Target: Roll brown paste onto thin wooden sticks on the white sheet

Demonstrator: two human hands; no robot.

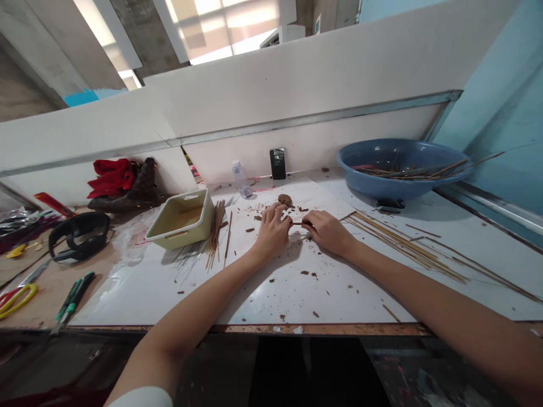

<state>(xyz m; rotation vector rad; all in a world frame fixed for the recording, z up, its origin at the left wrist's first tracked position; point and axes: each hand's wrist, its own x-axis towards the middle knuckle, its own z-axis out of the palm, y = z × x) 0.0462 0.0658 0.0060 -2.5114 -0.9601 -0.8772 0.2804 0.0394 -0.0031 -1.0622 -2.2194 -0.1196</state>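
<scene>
Both hands are over the middle of the white tabletop sheet (263,294), with a short piece of thin brown stick (298,224) showing between them. My left hand (272,229) pinches one end of it. At the other end, the fingers of my right hand (328,230) are closed on it. Just beyond my left fingers lies a brown clay-like lump (285,199). Brown crumbs (304,273) are scattered around and below the hands. A bundle of long tan sticks (403,246) lies right of my right hand. The stick's ends are hidden by my fingers.
A green plastic basin (186,237) stands left, beside dark coated sticks (216,229). At the back are a bottle (241,180) and a phone (278,164). A large blue tub (399,183) holds sticks at right. Scissors (19,299), cutters (74,299) and headphones (78,234) lie left.
</scene>
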